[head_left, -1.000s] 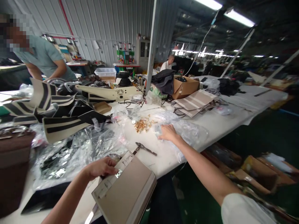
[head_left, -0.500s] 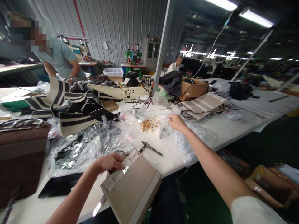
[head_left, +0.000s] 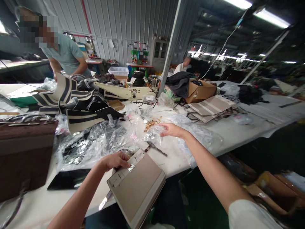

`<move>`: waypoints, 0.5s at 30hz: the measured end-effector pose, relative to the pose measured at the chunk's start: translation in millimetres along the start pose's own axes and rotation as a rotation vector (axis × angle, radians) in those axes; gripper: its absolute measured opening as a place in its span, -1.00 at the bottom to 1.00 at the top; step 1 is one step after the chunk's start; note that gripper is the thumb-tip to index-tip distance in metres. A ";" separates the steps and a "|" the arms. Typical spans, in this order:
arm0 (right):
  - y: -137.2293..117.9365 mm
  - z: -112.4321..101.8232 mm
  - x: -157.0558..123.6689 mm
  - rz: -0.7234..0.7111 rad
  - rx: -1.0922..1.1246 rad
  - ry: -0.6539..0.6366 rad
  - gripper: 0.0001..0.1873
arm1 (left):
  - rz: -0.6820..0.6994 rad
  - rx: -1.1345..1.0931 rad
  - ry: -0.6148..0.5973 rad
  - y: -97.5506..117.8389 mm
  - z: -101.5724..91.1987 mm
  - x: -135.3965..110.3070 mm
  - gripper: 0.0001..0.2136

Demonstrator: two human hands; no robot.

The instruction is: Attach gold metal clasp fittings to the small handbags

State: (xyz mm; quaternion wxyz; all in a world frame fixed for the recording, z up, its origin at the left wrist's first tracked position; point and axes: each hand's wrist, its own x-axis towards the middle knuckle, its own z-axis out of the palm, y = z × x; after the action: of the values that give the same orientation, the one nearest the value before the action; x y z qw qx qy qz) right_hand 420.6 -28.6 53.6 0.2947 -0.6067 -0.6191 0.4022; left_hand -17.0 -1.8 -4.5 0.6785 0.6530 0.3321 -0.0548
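My left hand [head_left: 118, 160] is closed on the upper left edge of a beige bag body [head_left: 140, 187], its fingertips beside a small shiny metal plate [head_left: 131, 167]. The bag is tilted at the table's front edge. My right hand [head_left: 172, 130] is over the table, thumb and fingers apart, beside a clear plastic bag [head_left: 154, 131] with small metal pieces; whether it touches the plastic I cannot tell. A pile of gold-coloured rivets [head_left: 150, 125] lies just beyond, partly covered by that plastic. Pliers [head_left: 157, 148] rest between the bag body and the right hand.
At left stand a brown bag [head_left: 26, 156] and plastic holding metal plates [head_left: 78, 149]. Striped panels [head_left: 92, 119] lie behind. A cardboard box [head_left: 201, 91] and stacked panels [head_left: 212, 108] are at back right, near a metal post [head_left: 170, 47]. A co-worker [head_left: 65, 54] stands across the table.
My right hand has moved left and its fingers have parted. The clear plastic has shifted left towards the rivets. My left hand keeps its hold on the bag body; the view has turned slightly left.
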 end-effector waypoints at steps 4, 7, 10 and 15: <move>4.6 -27.2 1.2 -0.026 -0.113 0.173 -0.19 | 0.006 -0.022 -0.035 -5.0 -2.6 2.9 -0.58; -2.2 -35.1 -2.0 -0.017 -0.255 0.489 -0.37 | 0.009 -0.009 -0.025 -6.0 -3.3 2.7 -0.56; -11.9 -17.4 -16.4 -0.120 -0.514 0.736 -0.63 | 0.013 0.002 -0.004 -2.1 -1.7 -0.4 -0.54; -19.3 36.9 -38.1 -0.371 -0.744 0.437 -0.80 | -0.005 0.022 -0.007 5.6 0.1 -3.1 -0.52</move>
State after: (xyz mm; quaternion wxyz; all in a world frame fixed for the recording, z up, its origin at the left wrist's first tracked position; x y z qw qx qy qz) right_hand 382.7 -70.2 56.2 0.2478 -0.6206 -0.7427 -0.0439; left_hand -16.5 -2.2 1.9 0.6723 0.6595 0.3305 -0.0624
